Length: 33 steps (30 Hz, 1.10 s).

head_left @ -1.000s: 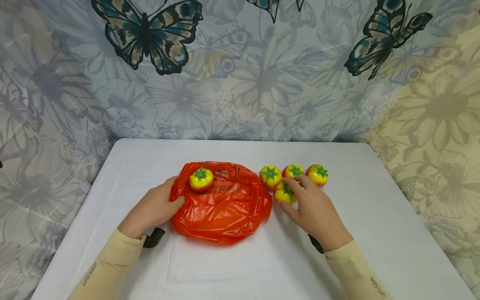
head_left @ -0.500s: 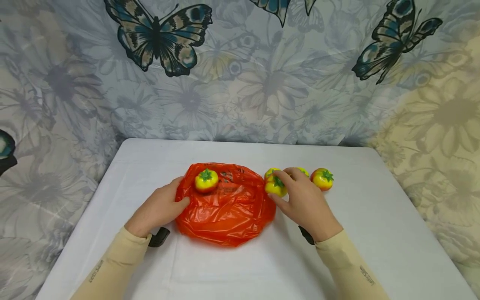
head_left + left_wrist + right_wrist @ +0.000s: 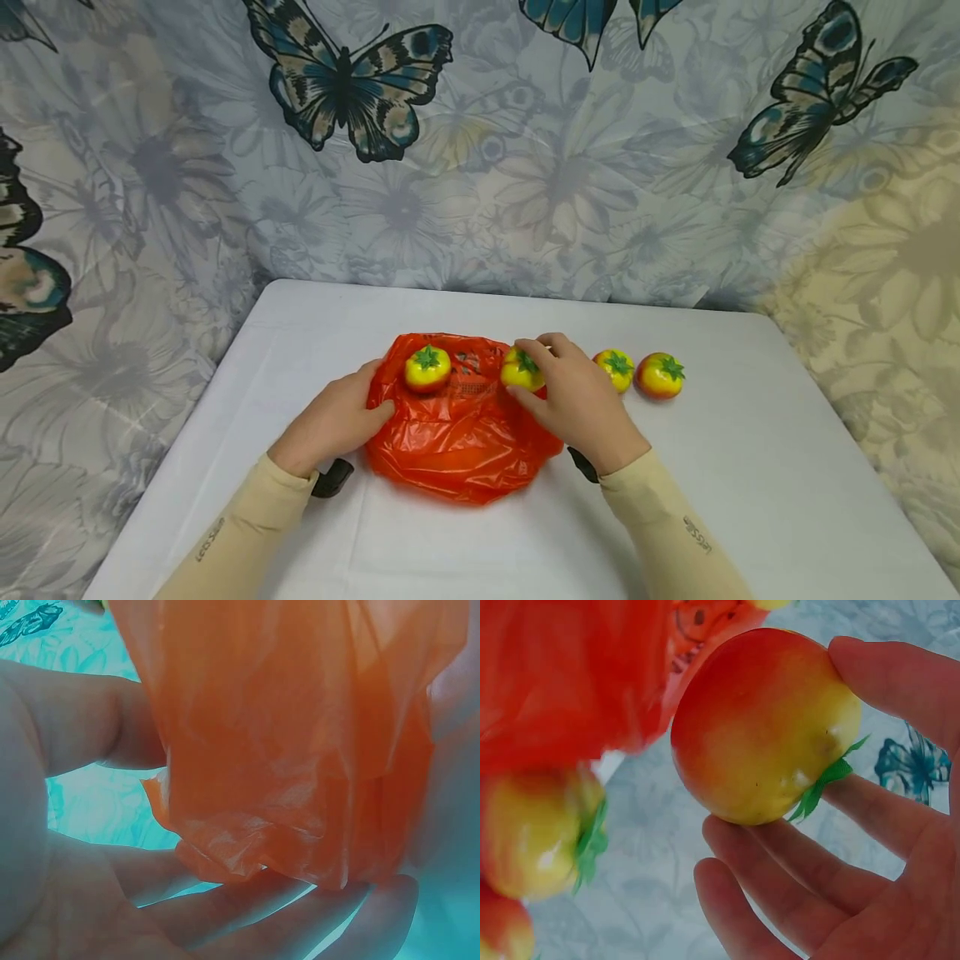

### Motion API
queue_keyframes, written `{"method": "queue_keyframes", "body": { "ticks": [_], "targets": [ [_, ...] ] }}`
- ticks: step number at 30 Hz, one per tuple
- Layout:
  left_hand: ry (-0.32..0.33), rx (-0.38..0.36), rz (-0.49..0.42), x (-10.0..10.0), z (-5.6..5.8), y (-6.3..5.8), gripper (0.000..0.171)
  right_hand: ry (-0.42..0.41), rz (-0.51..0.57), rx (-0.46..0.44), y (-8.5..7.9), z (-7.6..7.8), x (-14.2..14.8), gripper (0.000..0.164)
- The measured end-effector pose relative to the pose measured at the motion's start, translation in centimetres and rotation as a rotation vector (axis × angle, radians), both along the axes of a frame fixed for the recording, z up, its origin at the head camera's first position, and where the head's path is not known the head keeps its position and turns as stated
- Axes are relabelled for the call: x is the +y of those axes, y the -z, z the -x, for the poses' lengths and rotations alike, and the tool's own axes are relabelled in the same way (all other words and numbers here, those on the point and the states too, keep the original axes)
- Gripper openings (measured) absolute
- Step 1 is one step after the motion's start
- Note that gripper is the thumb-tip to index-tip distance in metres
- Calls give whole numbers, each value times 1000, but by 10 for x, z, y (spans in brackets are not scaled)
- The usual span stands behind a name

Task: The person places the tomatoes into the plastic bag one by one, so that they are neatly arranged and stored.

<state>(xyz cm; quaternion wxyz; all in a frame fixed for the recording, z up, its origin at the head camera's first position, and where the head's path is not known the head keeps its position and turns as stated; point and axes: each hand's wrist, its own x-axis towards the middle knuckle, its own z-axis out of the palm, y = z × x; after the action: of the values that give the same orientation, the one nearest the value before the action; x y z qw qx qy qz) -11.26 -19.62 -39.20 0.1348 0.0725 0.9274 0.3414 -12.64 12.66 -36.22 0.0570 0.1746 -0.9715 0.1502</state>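
Observation:
A crumpled red plastic bag (image 3: 465,450) lies on the white table in the head view. My left hand (image 3: 345,417) holds its left edge, thumb on one side and fingers on the other, as the left wrist view shows with the bag (image 3: 262,750) between them. One red-and-yellow persimmon (image 3: 427,369) with green leaves sits on the bag's far left part. My right hand (image 3: 577,400) grips another persimmon (image 3: 765,727) over the bag's far right part, between thumb and fingers.
Two more persimmons, a nearer one (image 3: 615,369) and an outer one (image 3: 660,376), stand to the right of my right hand. The white table (image 3: 750,467) ends at a floral, butterfly-printed cloth (image 3: 562,192) behind.
My right hand has lifted the front persimmon from beside the row and carried it left over the bag. The left hand keeps its hold on the bag's edge. The head view has shifted slightly.

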Motion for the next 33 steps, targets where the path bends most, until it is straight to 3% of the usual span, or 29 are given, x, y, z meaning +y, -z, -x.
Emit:
{"method": "queue_keyframes", "body": {
  "ticks": [19,33],
  "targets": [
    [-13,10,-11,-2,0,2,70,-72,41,-42,17,27,-45,57],
    [-13,24,-6,-3,2,3,70,-95,27,-29,31,34,-51,59]
  ]
}}
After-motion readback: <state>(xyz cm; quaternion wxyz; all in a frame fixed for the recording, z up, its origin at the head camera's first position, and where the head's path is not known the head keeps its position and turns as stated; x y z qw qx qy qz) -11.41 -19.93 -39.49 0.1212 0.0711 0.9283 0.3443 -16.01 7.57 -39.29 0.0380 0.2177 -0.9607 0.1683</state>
